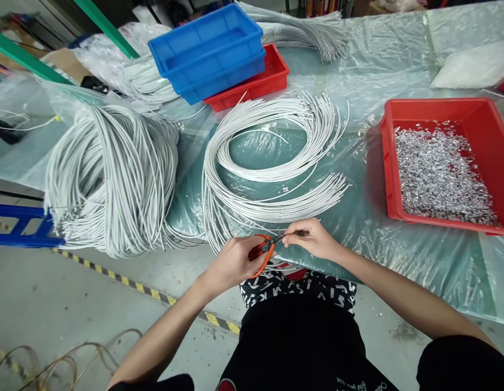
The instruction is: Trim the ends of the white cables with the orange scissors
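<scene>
My left hand (239,260) is closed around the orange handles of a pair of pliers (263,265), whose dark jaws point right. At the jaws, the fingertips of my right hand (311,238) are pinched together. A thin dark piece shows by those fingers, too small to name. Just beyond both hands, a looped bundle of white cables (272,209) lies on the table, its cut ends fanned out to the right. To the left is a large, thick coil of white cables (113,179) that overhangs the table edge.
On the right stands a red bin (392,209) holding many small shiny metal pieces (439,174). Stacked blue bins (211,54) rest on another red bin (272,70) at the back. More cables (308,32) lie behind. Plastic sheeting covers the green table (357,244).
</scene>
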Demonstrator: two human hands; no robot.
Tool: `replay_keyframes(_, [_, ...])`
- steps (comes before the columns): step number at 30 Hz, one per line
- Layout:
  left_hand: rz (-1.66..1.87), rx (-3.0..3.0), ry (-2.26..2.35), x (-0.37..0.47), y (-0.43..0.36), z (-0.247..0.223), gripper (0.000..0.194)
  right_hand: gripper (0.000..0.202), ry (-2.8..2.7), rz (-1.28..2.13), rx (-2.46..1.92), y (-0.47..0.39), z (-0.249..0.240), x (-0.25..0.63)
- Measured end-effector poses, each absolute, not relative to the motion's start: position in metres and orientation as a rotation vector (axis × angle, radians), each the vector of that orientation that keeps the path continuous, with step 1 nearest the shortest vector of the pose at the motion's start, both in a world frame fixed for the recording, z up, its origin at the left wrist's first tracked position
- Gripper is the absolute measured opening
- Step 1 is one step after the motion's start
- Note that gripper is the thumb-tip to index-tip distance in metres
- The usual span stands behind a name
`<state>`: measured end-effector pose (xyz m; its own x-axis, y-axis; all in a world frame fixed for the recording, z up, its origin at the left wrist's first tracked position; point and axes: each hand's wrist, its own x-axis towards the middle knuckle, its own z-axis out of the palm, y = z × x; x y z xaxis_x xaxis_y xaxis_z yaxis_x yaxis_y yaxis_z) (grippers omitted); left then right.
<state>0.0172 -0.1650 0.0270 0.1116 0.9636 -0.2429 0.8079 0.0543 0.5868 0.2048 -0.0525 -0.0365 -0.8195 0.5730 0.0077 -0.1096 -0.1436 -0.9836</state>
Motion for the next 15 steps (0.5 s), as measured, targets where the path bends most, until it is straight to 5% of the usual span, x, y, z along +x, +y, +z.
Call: replay_keyframes(15, [0.349, 1.878, 1.772, 0.021, -0.1627, 0.0266, 0.031, 0.03, -1.704, 1.952, -0.583, -0.0528, -0.0341, 0.2049])
